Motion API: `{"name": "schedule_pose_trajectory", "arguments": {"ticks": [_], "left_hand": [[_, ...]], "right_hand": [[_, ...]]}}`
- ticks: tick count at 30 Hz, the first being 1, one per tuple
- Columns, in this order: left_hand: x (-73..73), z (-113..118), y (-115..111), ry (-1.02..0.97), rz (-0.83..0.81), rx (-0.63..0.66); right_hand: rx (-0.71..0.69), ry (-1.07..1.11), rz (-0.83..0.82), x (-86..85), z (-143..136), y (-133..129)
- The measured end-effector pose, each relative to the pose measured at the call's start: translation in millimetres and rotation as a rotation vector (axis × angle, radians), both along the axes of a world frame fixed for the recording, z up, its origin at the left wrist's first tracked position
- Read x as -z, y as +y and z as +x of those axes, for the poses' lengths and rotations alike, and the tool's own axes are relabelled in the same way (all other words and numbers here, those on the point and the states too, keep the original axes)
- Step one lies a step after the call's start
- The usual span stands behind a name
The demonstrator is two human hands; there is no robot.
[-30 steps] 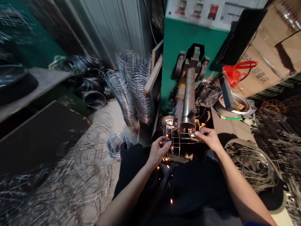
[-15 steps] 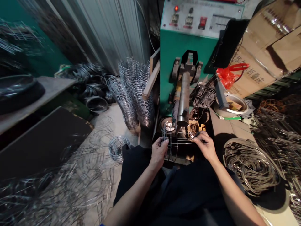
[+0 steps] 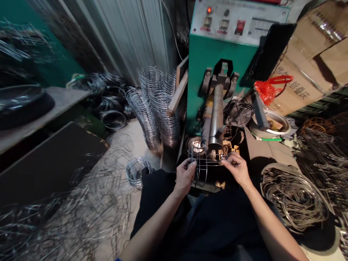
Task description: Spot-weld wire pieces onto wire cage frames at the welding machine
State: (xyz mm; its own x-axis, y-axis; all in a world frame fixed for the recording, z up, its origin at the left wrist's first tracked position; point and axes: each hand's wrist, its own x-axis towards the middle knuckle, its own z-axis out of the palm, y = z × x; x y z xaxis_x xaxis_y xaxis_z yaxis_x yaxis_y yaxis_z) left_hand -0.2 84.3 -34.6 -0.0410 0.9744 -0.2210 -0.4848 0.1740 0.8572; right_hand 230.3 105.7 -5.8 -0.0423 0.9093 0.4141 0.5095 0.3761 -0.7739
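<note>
Under the steel arm of the green machine, wire frame held level, left hand pinching its left edge, right hand pinching its right edge, stacked wire rings left, loose wire coil right

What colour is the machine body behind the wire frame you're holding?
Green, with a pale grey control panel on top of the machine body; the head view, the only one, shows it.

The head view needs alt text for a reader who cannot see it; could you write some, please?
Two bare hands, left hand and right hand, grip a wire cage under the steel arm of a green machine, among stacked wire rings.
</note>
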Motion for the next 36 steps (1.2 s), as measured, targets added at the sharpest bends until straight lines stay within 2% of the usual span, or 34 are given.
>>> {"name": "schedule_pose_trajectory", "arguments": {"ticks": [6, 12, 24, 32, 36], "left_hand": [[0.8, 2.1, -0.8, -0.069, -0.020, -0.023], [1.9, 4.8, 9.3, -0.077, -0.015, -0.063], [-3.0, 9.8, 21.9, -0.105, -0.022, -0.055], [-5.3, 9.8, 27.0, -0.089, -0.040, -0.056], [-8.6, 11.0, 26.8, -0.069, -0.031, -0.058]], "right_hand": [[-0.012, -0.021, -0.017, -2.9, 3.1, 0.9], [-0.009, -0.028, -0.038, -4.9, 2.8, 12.3], [-0.010, -0.017, -0.043, -14.1, 3.4, 21.0], [0.010, -0.030, -0.014, -8.7, 5.6, 23.2], [0.023, -0.036, -0.022, -12.5, 3.6, 20.6]]}}
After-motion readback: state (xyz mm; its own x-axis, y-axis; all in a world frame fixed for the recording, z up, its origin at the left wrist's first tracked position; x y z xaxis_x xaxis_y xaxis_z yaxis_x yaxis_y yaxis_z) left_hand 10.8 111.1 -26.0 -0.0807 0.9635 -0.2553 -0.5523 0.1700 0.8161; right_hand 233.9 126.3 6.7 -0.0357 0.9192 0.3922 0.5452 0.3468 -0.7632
